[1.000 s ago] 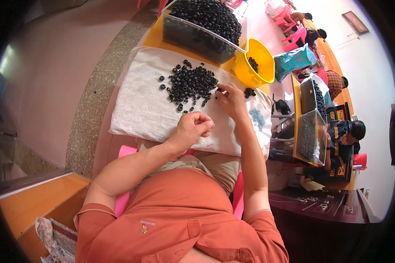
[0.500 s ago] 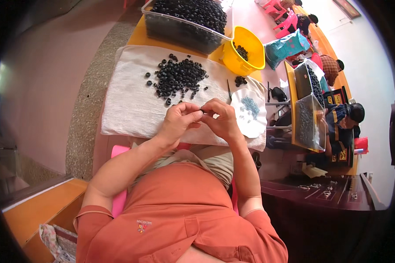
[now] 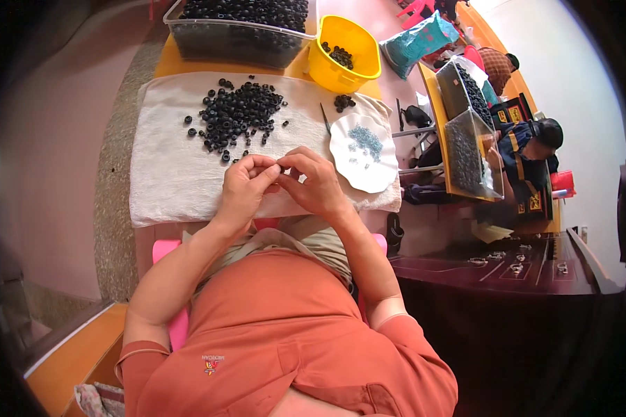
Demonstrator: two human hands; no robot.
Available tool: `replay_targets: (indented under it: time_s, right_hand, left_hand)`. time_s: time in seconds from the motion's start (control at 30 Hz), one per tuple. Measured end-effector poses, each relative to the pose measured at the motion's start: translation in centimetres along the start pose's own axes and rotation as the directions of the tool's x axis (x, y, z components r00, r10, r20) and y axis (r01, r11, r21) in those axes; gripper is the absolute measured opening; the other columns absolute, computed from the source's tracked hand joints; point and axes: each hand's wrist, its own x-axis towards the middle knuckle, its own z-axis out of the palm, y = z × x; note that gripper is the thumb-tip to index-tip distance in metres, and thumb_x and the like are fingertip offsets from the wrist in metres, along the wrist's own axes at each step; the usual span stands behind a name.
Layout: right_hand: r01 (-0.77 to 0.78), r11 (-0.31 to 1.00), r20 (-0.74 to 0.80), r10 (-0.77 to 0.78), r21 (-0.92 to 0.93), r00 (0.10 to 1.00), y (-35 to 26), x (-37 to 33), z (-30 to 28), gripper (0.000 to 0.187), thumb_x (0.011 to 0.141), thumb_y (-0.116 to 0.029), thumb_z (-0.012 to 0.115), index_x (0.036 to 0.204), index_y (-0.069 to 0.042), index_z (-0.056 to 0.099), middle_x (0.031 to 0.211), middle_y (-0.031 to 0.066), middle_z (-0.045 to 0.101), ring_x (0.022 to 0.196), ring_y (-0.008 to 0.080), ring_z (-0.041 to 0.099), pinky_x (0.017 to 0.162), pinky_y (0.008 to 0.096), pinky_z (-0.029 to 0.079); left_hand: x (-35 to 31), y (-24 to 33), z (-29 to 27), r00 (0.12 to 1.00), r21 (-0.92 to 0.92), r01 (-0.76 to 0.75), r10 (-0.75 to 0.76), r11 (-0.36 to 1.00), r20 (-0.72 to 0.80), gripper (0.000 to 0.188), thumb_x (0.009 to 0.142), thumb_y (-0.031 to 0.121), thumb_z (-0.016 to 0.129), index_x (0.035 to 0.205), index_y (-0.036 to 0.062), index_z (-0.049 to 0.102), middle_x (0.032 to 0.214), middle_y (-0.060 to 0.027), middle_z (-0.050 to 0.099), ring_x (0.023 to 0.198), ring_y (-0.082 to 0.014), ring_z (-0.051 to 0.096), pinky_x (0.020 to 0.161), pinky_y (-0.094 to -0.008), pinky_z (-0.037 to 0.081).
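In the head view, I take the meeting fingertips as the centre of the clock. The left hand (image 3: 245,186) is half curled, and its thumb and forefinger are closed in a pinch on a small dark piece (image 3: 281,169). The right hand (image 3: 314,183) is curled in a similar way, with its thumb and forefinger closed on the same piece. This piece is mostly covered by the fingers, so I cannot tell its exact form. Both hands are above the near part of a white cloth (image 3: 161,198).

At 11 o'clock, a heap of black beads (image 3: 236,111) lies loose on the cloth, with a few beads apart at its edges. Between 1 and 2 o'clock there are a thin dark tool (image 3: 325,118) and, beyond it, a small cluster of dark beads (image 3: 344,103). Between 2 and 3 o'clock, a white plate (image 3: 377,182) with a wavy rim carries pale blue bits (image 3: 366,141).

Farther, at 1 o'clock, stands a yellow bucket (image 3: 341,80) with some black beads inside. Near 12 o'clock, slightly toward 11, is a clear box (image 3: 240,48) with many black beads. Well apart, at 3 o'clock, a co-worker (image 3: 518,156) sits beside another table (image 3: 435,97).
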Motion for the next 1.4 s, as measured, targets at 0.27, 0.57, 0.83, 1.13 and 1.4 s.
replay_targets:
  time_s: [0.27, 0.57, 0.83, 1.13, 1.4]
  right_hand:
    - [-0.087, 0.996, 0.001, 0.087, 0.029, 0.996, -1.0, -1.3, -1.3, 0.022, 0.075, 0.001, 0.076, 0.094, 0.0, 0.065, 0.089, 0.0093, 0.065, 0.067, 0.0154, 0.062, 0.059, 0.0262, 0.051]
    - [-0.339, 0.807, -0.164, 0.297, -0.483, 0.941, 4.6, -4.3, -11.0, 0.014, 0.082, -0.008, 0.069, 0.095, -0.002, 0.07, 0.091, 0.014, 0.067, 0.069, 0.0249, 0.067, 0.064, 0.033, 0.052]
    - [-0.41, 0.674, -0.053, 0.484, -0.614, 0.874, 5.5, -4.5, -11.9, 0.019, 0.085, -0.02, 0.066, 0.099, -0.009, 0.072, 0.1, 0.0126, 0.067, 0.092, 0.0341, 0.065, 0.083, 0.0427, 0.05]
    - [-0.405, 0.706, -0.068, 0.454, -0.581, 0.888, 6.2, -4.1, -10.7, 0.014, 0.08, -0.02, 0.069, 0.087, -0.009, 0.074, 0.09, 0.012, 0.067, 0.085, 0.0331, 0.066, 0.077, 0.0409, 0.05]
    - [-0.413, 0.734, -0.116, 0.421, -0.539, 0.899, 5.6, -4.3, -10.9, 0.016, 0.084, -0.019, 0.063, 0.086, -0.005, 0.069, 0.09, 0.014, 0.066, 0.083, 0.0344, 0.066, 0.075, 0.0432, 0.051]
  left_hand:
    - [-0.4, 0.7, 0.4, 0.999, 0.116, -0.003, -0.001, 0.993, 0.038, 0.012, 0.091, 0.008, 0.064, 0.101, 0.0005, 0.064, 0.09, -0.0039, 0.067, 0.077, -0.0083, 0.062, 0.072, -0.0225, 0.053]
    - [-0.4, 0.6, 0.2, 0.999, 0.1, -0.032, 0.028, 0.995, 0.038, 0.017, 0.09, 0.01, 0.066, 0.104, 0.0007, 0.068, 0.086, -0.0014, 0.066, 0.075, -0.0066, 0.06, 0.069, -0.0227, 0.053]
    - [-0.5, 0.2, 0.5, 0.999, 0.104, -0.016, 0.012, 0.994, 0.037, 0.017, 0.09, 0.009, 0.066, 0.104, 0.0006, 0.067, 0.086, -0.0013, 0.065, 0.074, -0.0058, 0.059, 0.07, -0.0225, 0.053]
    - [-0.3, 0.1, 0.1, 0.998, 0.071, 0.019, -0.022, 0.997, 0.051, 0.02, 0.091, 0.01, 0.066, 0.108, 0.0002, 0.064, 0.089, -0.0024, 0.066, 0.078, -0.0073, 0.062, 0.071, -0.0227, 0.054]
    - [-0.4, 0.1, 0.3, 0.998, 0.081, 0.036, -0.04, 0.996, 0.055, 0.019, 0.091, 0.011, 0.066, 0.107, 0.0009, 0.065, 0.089, -0.0023, 0.066, 0.078, -0.0073, 0.061, 0.072, -0.0233, 0.055]
